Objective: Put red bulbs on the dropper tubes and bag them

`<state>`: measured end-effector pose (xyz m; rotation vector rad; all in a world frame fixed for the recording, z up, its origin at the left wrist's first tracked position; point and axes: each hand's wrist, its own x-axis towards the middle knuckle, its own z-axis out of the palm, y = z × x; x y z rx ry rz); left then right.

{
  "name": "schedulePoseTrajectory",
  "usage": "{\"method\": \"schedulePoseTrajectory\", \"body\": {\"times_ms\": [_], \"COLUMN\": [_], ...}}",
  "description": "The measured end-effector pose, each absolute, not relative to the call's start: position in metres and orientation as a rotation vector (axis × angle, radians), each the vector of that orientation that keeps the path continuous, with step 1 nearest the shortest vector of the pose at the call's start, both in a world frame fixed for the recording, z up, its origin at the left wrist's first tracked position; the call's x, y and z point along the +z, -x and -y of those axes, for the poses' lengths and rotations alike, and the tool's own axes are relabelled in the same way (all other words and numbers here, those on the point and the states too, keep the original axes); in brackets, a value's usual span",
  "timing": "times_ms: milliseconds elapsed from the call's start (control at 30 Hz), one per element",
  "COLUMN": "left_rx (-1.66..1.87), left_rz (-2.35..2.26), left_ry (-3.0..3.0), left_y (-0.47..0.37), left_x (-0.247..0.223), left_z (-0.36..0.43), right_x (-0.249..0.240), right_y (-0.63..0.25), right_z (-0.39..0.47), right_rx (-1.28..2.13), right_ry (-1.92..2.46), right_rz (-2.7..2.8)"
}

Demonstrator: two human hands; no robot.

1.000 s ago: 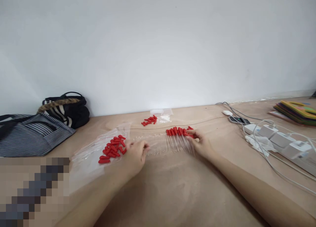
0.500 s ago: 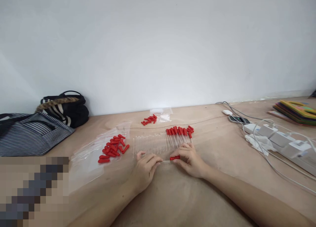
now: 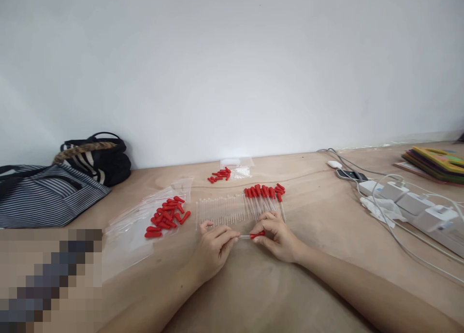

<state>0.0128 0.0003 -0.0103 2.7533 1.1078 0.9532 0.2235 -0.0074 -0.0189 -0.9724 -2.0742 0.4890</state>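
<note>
My left hand [image 3: 216,248] is closed in a pinch on a clear glass dropper tube [image 3: 245,237], which lies level and points right. Between the fingertips of my right hand [image 3: 281,238] is a red rubber bulb [image 3: 256,235]. Its mouth meets the tube's right end; how deep the tube sits inside I cannot tell. Just beyond both hands lies a row of bare glass tubes [image 3: 221,209]. To the right of that row are several droppers [image 3: 258,192] with red bulbs on their far ends, and a few more red bulbs [image 3: 280,188] beside them.
At left, a pile of red bulbs [image 3: 166,214] rests on clear plastic bags [image 3: 126,241]. Smaller red bulbs [image 3: 219,175] lie farther back by another clear bag [image 3: 241,171]. Striped and black bags [image 3: 54,193] stand far left. A power strip with chargers and cables [image 3: 416,205] occupies the right side.
The red bulb and my right fingers have shifted slightly downward, bringing the bulb into line with the tube. My left hand has hardly moved and keeps its pinch.
</note>
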Motion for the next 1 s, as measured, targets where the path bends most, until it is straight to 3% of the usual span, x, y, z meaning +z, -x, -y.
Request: {"method": "schedulePoseTrajectory", "body": {"times_ms": [1000], "left_rx": [1.04], "left_rz": [-1.057], "left_ry": [-2.691], "left_y": [-0.019], "left_x": [-0.014], "left_z": [0.007], "right_x": [-0.024], "right_y": [-0.213], "right_z": [0.007], "right_rx": [0.528], "right_ry": [0.929], "right_rz": [1.999]}}
